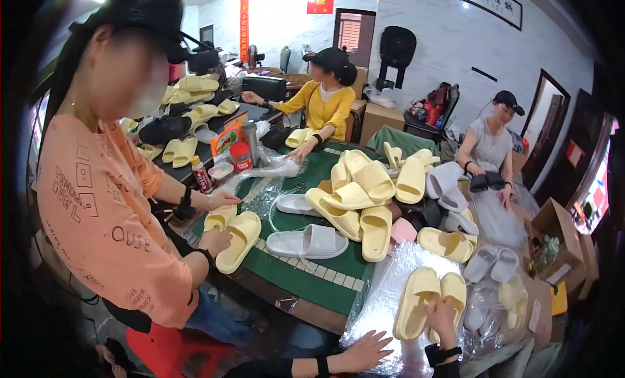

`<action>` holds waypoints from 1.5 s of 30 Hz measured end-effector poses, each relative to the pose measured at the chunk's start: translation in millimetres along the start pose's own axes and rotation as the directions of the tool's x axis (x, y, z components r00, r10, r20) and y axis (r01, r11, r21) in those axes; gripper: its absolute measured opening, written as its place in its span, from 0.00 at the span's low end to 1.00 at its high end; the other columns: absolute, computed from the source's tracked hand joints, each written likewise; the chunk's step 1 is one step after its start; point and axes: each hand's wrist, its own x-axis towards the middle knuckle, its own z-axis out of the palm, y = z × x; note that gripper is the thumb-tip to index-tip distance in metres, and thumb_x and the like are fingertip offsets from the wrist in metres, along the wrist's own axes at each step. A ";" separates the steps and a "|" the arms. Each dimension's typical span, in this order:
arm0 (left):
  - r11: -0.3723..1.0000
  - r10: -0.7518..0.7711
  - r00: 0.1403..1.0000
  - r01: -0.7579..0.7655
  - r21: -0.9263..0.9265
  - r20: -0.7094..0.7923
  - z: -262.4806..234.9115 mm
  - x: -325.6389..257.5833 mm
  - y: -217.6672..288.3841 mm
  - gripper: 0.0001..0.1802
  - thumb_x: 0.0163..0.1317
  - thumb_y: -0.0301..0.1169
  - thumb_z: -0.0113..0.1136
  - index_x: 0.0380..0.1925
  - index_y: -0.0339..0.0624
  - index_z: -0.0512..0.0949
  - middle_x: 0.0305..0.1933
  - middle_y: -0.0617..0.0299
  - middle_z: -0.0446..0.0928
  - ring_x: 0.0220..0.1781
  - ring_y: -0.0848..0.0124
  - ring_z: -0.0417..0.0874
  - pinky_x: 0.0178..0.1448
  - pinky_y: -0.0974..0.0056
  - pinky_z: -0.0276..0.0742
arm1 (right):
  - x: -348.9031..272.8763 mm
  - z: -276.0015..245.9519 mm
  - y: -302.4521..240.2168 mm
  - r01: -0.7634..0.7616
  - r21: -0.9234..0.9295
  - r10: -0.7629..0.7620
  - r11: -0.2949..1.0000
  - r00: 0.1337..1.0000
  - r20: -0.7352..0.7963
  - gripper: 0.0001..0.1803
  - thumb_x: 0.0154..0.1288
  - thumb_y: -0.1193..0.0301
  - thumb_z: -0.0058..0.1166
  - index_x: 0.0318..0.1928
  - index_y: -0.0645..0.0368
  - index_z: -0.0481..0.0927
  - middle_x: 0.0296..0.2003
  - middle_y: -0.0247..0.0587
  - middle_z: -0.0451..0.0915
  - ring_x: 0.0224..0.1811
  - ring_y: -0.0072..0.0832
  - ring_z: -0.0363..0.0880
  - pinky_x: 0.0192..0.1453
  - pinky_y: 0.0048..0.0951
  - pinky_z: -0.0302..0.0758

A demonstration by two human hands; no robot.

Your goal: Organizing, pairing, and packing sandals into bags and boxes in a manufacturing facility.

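Observation:
A pair of pale yellow slide slippers [416,298] lies side by side at the lower right, toes pointing away from me. My right hand [443,321] is over the heel of the right-hand slipper [454,288], its fingers curled about it; part of the grip is hidden. To the left, my left hand [366,352] is spread with fingers apart, holding nothing, beside a stack of clear plastic bags [377,306] that lies under the slippers.
A heap of yellow slippers [355,196] and a grey slipper [311,241] cover the green table [312,280]. A co-worker in orange [124,228] handles yellow slippers at left. Others work across, in yellow [332,111] and grey [488,147]. Cardboard boxes [561,238] stand at right.

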 end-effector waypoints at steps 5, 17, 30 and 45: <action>0.998 0.006 0.997 -0.010 0.056 0.071 3.1 -3.1 -4.3 0.33 0.55 0.45 0.60 0.62 0.52 0.68 0.69 0.47 0.58 0.70 0.43 0.55 0.70 0.38 0.50 | -14.8 8.3 1.8 0.028 -0.067 -0.036 0.997 0.992 -0.117 0.36 0.52 0.53 0.60 0.62 0.50 0.71 0.54 0.65 0.66 0.59 0.59 0.63 0.64 0.54 0.58; 0.999 0.004 0.998 -0.002 -0.035 0.066 -3.0 1.7 7.9 0.34 0.52 0.44 0.63 0.61 0.52 0.70 0.70 0.47 0.57 0.72 0.44 0.53 0.69 0.37 0.51 | 48.0 39.1 50.0 0.038 0.066 -0.042 0.997 0.997 0.066 0.31 0.57 0.59 0.59 0.57 0.65 0.72 0.55 0.56 0.71 0.59 0.47 0.68 0.61 0.41 0.66; 0.979 0.039 0.991 -0.064 0.193 0.128 -11.0 31.4 -16.0 0.17 0.56 0.30 0.51 0.45 0.33 0.74 0.48 0.51 0.72 0.49 0.58 0.74 0.52 0.59 0.72 | -159.5 -96.1 29.7 -0.238 0.592 -0.195 0.770 0.796 0.573 0.18 0.67 0.71 0.52 0.55 0.67 0.73 0.47 0.42 0.79 0.47 0.27 0.75 0.50 0.28 0.72; 0.991 -0.096 0.987 0.083 0.101 0.130 -33.9 35.5 -27.8 0.24 0.56 0.29 0.55 0.56 0.50 0.73 0.57 0.62 0.74 0.51 0.61 0.77 0.52 0.56 0.72 | -183.2 -60.6 40.0 -0.118 0.815 -0.765 0.568 0.291 0.575 0.35 0.65 0.72 0.55 0.68 0.65 0.55 0.63 0.44 0.66 0.63 0.25 0.63 0.66 0.30 0.61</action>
